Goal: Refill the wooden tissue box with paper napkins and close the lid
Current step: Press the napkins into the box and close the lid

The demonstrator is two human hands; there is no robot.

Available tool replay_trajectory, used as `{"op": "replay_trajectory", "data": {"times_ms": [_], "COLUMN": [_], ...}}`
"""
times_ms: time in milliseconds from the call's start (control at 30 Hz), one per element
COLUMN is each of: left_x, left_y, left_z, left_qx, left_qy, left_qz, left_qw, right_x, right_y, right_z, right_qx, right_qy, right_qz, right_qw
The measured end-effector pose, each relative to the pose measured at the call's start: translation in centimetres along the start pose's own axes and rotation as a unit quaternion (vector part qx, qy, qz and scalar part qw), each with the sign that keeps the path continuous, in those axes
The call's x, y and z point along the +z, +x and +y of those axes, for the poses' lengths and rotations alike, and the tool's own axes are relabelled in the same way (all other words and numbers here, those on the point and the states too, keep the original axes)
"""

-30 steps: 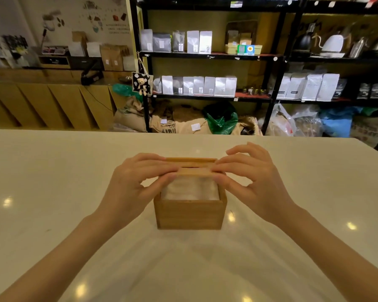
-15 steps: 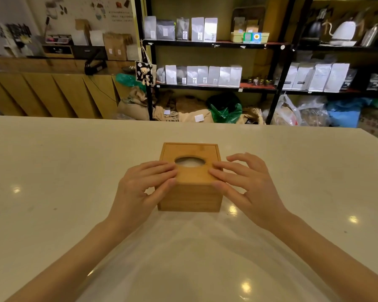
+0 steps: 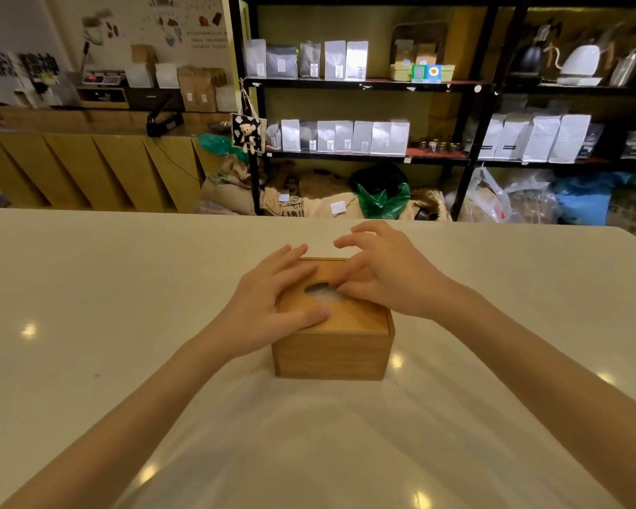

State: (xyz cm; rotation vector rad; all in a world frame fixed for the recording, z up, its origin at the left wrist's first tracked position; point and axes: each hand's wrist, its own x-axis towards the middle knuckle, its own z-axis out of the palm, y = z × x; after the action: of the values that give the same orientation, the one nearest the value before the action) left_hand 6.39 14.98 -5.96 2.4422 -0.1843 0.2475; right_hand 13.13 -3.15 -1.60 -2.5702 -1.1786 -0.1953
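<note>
I see the lid point(image 3: 349, 312) seated on the box point(image 3: 331, 352); left hand point(image 3: 272, 306) flat, holding nothing, right hand point(image 3: 386, 277) loose at the slot point(image 3: 322, 290).

no legible text, labels too blurred

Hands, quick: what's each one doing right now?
Left hand: open, fingers flat on the lid of the wooden box, gripping nothing.
Right hand: open, fingertips at the lid's opening, gripping nothing.

A glossy white table point(image 3: 89, 288) carries one wooden tissue box point(image 3: 333, 349), standing near its middle.
</note>
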Motion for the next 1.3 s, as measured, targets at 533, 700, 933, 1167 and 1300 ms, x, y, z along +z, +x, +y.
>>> {"op": "replay_trajectory", "data": {"times_ms": [533, 700, 933, 1167, 1300], "left_x": [-0.7, -0.6, -0.6, -0.5, -0.5], "left_y": [0.4, 0.5, 0.6, 0.6, 0.7], "left_z": [0.0, -0.1, 0.1, 0.1, -0.2], "left_qx": [-0.074, -0.087, -0.104, -0.099, -0.043], "left_qy": [0.059, 0.055, 0.051, 0.106, 0.174], "left_qz": [-0.091, -0.100, -0.098, -0.096, -0.082], "left_qw": [0.991, 0.990, 0.989, 0.985, 0.980], "right_x": [0.4, 0.5, 0.1, -1.0, -1.4], "right_y": [3.7, 3.4, 2.0, 1.2, 0.8], "right_z": [-0.8, -0.5, 0.5, -0.2, -0.6], "right_qx": [-0.147, -0.149, -0.150, -0.121, -0.132], "right_qy": [-0.151, -0.132, -0.083, -0.035, -0.055], "right_qz": [-0.117, -0.112, -0.029, 0.001, 0.026], "right_qw": [0.970, 0.974, 0.985, 0.992, 0.989]}}
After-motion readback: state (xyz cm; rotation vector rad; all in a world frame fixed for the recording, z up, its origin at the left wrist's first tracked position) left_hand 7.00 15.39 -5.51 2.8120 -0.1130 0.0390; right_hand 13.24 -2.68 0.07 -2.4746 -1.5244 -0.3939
